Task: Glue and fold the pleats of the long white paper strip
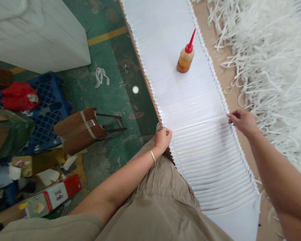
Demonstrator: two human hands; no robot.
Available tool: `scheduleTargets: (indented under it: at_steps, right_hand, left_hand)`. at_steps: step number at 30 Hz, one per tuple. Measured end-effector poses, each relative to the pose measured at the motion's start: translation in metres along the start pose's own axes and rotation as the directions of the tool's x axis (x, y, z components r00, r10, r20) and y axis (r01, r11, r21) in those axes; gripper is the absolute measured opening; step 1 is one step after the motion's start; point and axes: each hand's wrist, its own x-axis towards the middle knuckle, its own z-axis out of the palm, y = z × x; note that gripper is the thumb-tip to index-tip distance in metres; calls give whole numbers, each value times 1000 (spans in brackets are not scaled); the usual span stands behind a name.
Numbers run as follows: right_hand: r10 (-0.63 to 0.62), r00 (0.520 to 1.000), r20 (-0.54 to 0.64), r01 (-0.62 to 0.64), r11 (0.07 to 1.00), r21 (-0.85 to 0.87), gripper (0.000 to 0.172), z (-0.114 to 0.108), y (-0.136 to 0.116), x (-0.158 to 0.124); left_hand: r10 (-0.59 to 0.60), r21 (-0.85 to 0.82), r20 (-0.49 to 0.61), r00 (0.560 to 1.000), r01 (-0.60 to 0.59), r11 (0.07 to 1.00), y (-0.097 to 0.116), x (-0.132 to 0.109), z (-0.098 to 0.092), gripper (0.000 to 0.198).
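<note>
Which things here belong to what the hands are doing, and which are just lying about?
In use: left hand, right hand, each gripping an edge of the white sheets; glue bottle on them.
Lying about: paper trimmings, blue crate, red bag, stool, carton.

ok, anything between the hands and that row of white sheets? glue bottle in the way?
Nothing visible. The left hand is on the left edge of the white sheets, the right hand pinches their right edge. The glue bottle stands farther up the row, clear of both; shredded paper lies off to the right.
</note>
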Motion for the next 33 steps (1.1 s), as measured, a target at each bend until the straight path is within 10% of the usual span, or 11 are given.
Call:
scheduleTargets:
  at_steps: [33]
  right_hand:
    - [-30, 996, -80, 14, 981, -193, 18, 32, -10, 19]
  left_hand:
    - [128, 113, -45, 991, -122, 986, 8, -2, -9, 22]
